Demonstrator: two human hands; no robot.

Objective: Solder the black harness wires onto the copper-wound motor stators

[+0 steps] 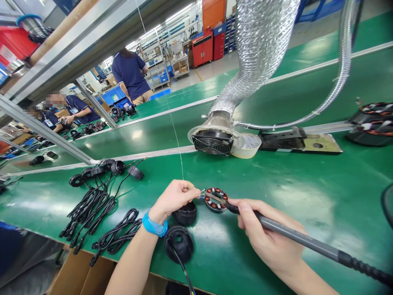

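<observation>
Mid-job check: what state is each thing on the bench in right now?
left hand, shut on solder wire
solder wire, thin, running up out of view
right hand, shut around soldering iron
soldering iron, tip at the stator's edge
stator, flat on the bench, windings exposed
black cap, flat, cable attached
cable bundle, loose on the bench
tape roll, flat beside the fan

The tabletop (276,180) is a smooth, glossy green mat that mirrors the ceiling lights. The stator (215,199) shows copper-coloured windings on a dark metal core. The soldering iron (294,235) has a matt grey handle that turns to ribbed black rubber at the right. The solder wire (175,135) is thin bright metal. The far extraction duct (258,49) is crinkled, shiny foil. The near motor housing (178,242) is matt black plastic. The cables (92,205) at left are black-sheathed.
</observation>
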